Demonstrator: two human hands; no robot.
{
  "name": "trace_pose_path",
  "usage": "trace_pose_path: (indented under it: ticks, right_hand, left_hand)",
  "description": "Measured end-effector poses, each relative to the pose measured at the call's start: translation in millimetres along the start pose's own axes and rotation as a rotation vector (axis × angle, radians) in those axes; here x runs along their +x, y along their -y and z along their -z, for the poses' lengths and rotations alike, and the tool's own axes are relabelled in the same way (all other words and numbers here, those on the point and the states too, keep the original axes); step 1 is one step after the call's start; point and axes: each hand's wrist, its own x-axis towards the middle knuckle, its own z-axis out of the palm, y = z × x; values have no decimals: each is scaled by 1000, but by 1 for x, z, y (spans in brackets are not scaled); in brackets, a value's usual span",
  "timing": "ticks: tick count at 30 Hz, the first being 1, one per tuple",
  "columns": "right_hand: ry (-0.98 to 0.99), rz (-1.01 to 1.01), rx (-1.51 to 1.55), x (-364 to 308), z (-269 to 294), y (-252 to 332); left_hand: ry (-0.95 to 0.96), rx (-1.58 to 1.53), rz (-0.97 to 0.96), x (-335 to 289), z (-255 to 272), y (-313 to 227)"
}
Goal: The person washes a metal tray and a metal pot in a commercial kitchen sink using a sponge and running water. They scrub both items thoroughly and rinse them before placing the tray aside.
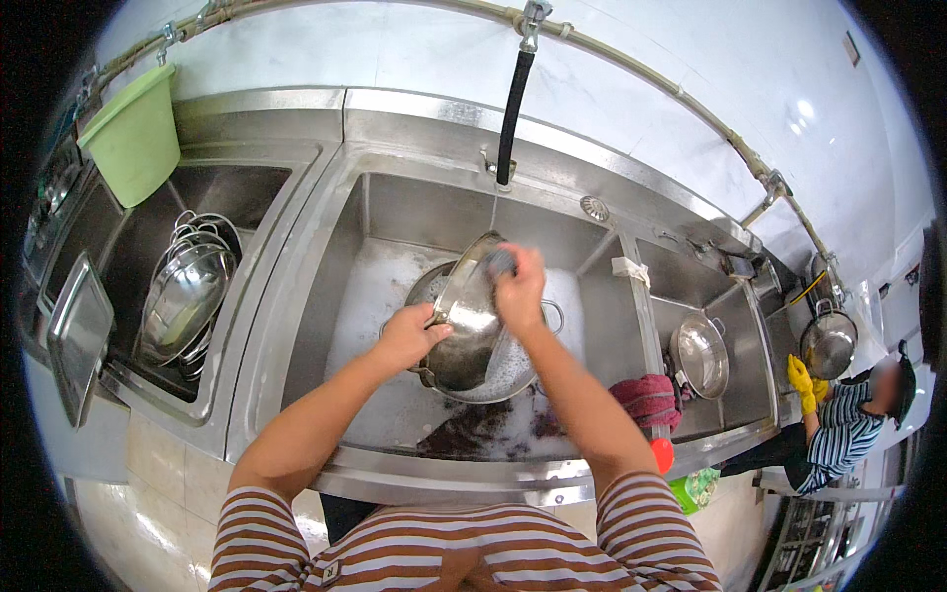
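Observation:
Over the middle sink basin, a metal pot is tilted up on its side. My left hand is closed on its near left rim, by a handle. In my right hand is a grey scouring pad, pressed against the pot near its upper rim; the hand is slightly blurred. Beneath lies a larger steel pan with looped handles, holding suds and partly hidden by the pot. Foamy water surrounds it in the basin.
Several steel pans are stacked in the left sink, below a green bucket. A black hose hangs behind the basin. A red cloth lies on the right divider; another pan sits beyond. A person in yellow gloves works far right.

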Motion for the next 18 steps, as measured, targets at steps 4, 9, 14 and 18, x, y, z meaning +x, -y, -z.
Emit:
trace_pose_path:
  ticks: [4, 9, 14, 18]
  right_hand:
    - [-19, -35, 36, 2, -4, -11]
    - [151, 154, -86, -35, 10, 22]
    - [-84, -170, -77, -5, 18, -39]
    - [149, 231, -115, -46, 14, 23]
  left_hand:
    - [-19, 18, -48, 3, 6, -3]
    - [-4, -55, 15, 1, 10, -7]
    - [-20, 8, -35, 0, 2, 16]
    - [-42, -101, -19, 5, 5, 24]
